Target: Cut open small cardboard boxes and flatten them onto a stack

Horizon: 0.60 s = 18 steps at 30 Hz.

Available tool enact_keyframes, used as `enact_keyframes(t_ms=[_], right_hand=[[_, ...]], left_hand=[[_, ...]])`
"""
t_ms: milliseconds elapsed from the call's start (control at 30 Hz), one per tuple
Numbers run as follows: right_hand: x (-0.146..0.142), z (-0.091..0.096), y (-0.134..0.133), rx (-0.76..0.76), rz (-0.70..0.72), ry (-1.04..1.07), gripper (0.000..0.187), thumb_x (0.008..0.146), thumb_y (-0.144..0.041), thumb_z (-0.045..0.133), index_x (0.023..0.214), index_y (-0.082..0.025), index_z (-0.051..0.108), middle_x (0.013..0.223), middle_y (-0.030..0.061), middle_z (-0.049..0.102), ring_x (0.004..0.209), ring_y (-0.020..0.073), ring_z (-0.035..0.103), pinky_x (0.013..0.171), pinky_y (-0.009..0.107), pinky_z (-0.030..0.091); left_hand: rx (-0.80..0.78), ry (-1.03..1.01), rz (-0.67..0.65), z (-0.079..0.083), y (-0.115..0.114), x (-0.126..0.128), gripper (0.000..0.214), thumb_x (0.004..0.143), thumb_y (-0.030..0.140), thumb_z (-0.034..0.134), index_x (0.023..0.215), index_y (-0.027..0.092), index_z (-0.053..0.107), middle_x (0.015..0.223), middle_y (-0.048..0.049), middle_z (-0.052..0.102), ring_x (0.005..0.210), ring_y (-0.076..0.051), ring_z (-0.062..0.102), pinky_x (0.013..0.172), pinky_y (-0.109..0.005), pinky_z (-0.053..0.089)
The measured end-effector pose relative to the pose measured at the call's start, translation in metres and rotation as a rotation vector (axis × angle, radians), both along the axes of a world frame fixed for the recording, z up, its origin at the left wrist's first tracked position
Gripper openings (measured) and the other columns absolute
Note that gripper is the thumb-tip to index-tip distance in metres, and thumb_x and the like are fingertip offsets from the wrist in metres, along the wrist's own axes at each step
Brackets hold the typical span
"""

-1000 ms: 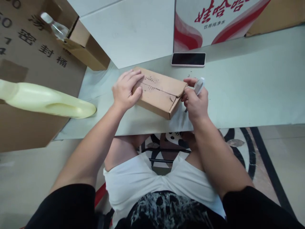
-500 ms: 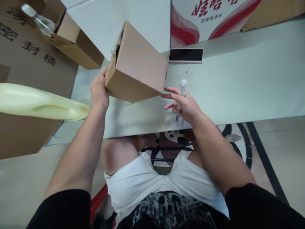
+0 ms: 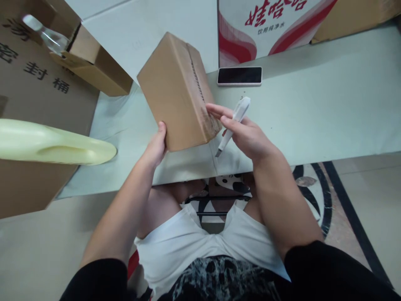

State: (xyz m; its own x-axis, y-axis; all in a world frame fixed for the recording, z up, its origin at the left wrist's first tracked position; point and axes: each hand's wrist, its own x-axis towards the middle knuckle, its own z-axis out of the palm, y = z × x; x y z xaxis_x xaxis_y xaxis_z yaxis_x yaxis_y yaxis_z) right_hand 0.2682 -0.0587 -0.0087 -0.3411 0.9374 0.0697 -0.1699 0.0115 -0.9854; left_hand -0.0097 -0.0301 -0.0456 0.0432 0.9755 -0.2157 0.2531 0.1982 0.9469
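A brown cardboard box [image 3: 175, 96] is tilted above the pale table, one taped seam facing right. My left hand [image 3: 157, 144] grips its lower left side, thumb on the near face and the other fingers hidden behind. My right hand [image 3: 244, 131] holds a white utility knife [image 3: 239, 112] between thumb and fingers, its tip pointing down toward me. The outstretched fingertips of that hand touch the box's right side, near crumpled clear tape [image 3: 209, 123] at the lower corner.
A phone [image 3: 239, 76] lies behind the right hand on the table [image 3: 328, 96]. White and red cartons [image 3: 241, 44] stand along the back. To the left are a yellow-green plastic bottle [image 3: 56, 144], a small open box [image 3: 100, 67] with a clear bottle [image 3: 52, 35], and a large printed carton [image 3: 75, 110].
The box has turned so its taped seam now faces right. My left hand has shifted right and nearer with it, and my right fingertips now rest on its side.
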Motion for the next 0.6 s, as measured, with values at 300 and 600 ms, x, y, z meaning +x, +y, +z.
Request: enact_keyframes(t_ms=[300, 600], right_hand=[[0.013, 0.031, -0.026, -0.106, -0.081, 0.022, 0.058, 0.091, -0.076, 0.056, 0.119, -0.028, 0.072, 0.112, 0.0065, 0.078, 0.118, 0.0282, 0.072, 0.103, 0.048, 0.058], [-0.005, 0.039, -0.032, -0.054, 0.019, 0.031, 0.061, 0.088, -0.078, 0.059, 0.115, -0.025, 0.072, 0.115, 0.0064, 0.078, 0.120, 0.0268, 0.071, 0.102, 0.046, 0.059]], left_hand=[[-0.422, -0.103, -0.006, -0.003, -0.042, 0.015, 0.049, 0.092, 0.058, 0.064, 0.116, 0.015, 0.070, 0.093, -0.0129, 0.078, 0.073, -0.021, 0.072, 0.062, -0.030, 0.062], [0.750, 0.181, 0.013, 0.037, 0.000, 0.001, 0.067, 0.086, 0.077, 0.061, 0.135, 0.031, 0.058, 0.146, -0.0045, 0.061, 0.145, -0.029, 0.051, 0.120, -0.048, 0.045]])
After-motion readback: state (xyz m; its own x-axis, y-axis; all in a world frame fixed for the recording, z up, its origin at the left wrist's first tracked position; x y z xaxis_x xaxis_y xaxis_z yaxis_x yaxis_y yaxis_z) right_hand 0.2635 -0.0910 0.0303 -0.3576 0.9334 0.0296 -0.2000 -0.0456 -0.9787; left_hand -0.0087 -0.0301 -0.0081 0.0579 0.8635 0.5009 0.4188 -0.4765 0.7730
